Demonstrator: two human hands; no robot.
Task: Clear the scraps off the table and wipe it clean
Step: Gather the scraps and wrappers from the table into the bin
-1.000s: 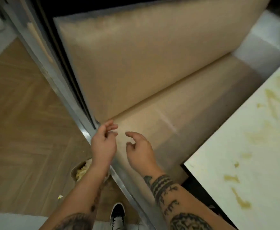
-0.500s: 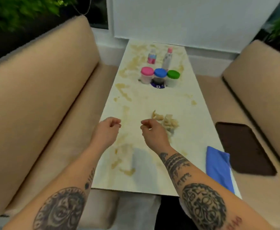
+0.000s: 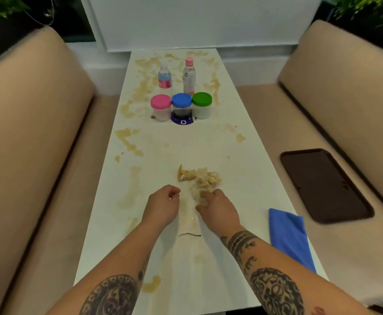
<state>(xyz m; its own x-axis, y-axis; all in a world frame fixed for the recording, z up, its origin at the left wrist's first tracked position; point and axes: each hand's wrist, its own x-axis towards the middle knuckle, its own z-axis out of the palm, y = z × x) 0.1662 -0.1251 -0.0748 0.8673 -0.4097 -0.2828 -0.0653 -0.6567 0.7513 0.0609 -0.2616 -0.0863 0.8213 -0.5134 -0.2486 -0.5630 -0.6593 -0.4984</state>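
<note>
My two tattooed forearms enter from the bottom edge of the frame, cut off above the elbow, and cover part of the near end of the long white table (image 3: 249, 183). My left hand (image 3: 162, 205), just left of centre, is curled into a loose fist; I cannot make out anything inside it. My right hand (image 3: 217, 210), just right of centre, reaches forward with fingers spread and bent over the near fringe of the pile of scraps (image 3: 199, 178), its fingertips (image 3: 205, 194) touching pale pieces there; whether they actually pinch one is hard to tell, since that part is blurred. The pile sits at the centre of the frame, directly ahead of both hands, closer to the right one. Brownish smears (image 3: 129, 142) streak the tabletop from the middle up to the far end. A folded blue cloth (image 3: 288, 235) lies at the table's right edge, in the lower right, well apart from my right hand. In the upper middle stand three jars with a pink lid (image 3: 160, 101), a blue lid (image 3: 181, 100) and a green lid (image 3: 202, 98), and behind them two clear bottles (image 3: 188, 76); their labels are too small to read. A dark tray (image 3: 324, 185) rests on the right-hand beige bench (image 3: 345, 98), at mid right.
</note>
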